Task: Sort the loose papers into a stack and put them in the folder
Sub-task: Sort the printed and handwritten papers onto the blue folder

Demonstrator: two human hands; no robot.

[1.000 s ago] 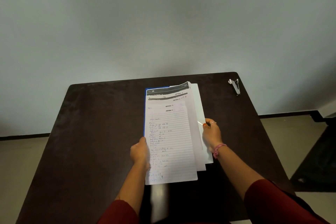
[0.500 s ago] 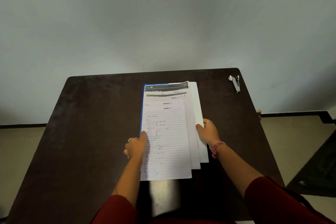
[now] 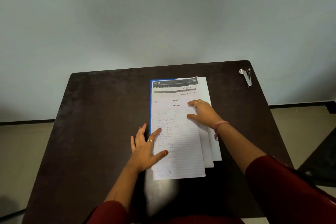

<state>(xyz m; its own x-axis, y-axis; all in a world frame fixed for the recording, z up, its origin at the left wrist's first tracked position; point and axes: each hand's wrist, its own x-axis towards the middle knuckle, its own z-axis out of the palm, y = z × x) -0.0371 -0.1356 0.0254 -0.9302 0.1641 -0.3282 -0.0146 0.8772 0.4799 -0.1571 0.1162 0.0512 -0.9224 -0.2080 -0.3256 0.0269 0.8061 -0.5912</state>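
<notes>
Fingers of both hands spread flat, left hand (image 3: 145,148) and right hand (image 3: 201,112) pressing papers (image 3: 180,138)

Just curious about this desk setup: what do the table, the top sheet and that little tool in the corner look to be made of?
Table: probably dark wood or laminate, faint sheen. Top sheet: thin ruled paper, matte, with handwriting. Corner tool: shiny silvery metal jaws, seemingly a staple remover.

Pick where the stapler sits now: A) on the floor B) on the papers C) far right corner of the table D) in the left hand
C: the stapler lies alone at the far right corner of the table, clear of the papers and both hands.
</notes>
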